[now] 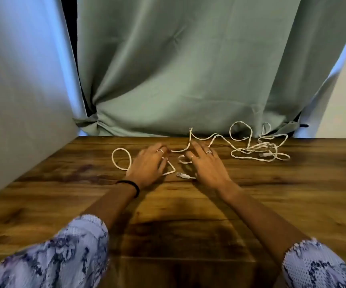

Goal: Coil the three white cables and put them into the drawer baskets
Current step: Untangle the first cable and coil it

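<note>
- Head view: left hand (pixel 147 164) flat, fingers spread, palm down on cable (pixel 169 170) loop.
- Right hand (pixel 206 163) likewise splayed flat over cable, gripping nothing.
- Plug (pixel 181 175) on table (pixel 292 194) between hands.
- Tangle (pixel 259 147) far right, near curtain (pixel 178 69).

One wide-angle camera on my head looks forward and down across the wooden table (pixel 188 235), its near edge cut off below the frame. My left hand (pixel 147 166) and right hand (pixel 206 166) lie mid-frame, forearms running in from the near corners, so the lens sits close above them. The far half of the view is filled by a green curtain (pixel 188 69) behind the table's far edge. There is no second view.
</note>
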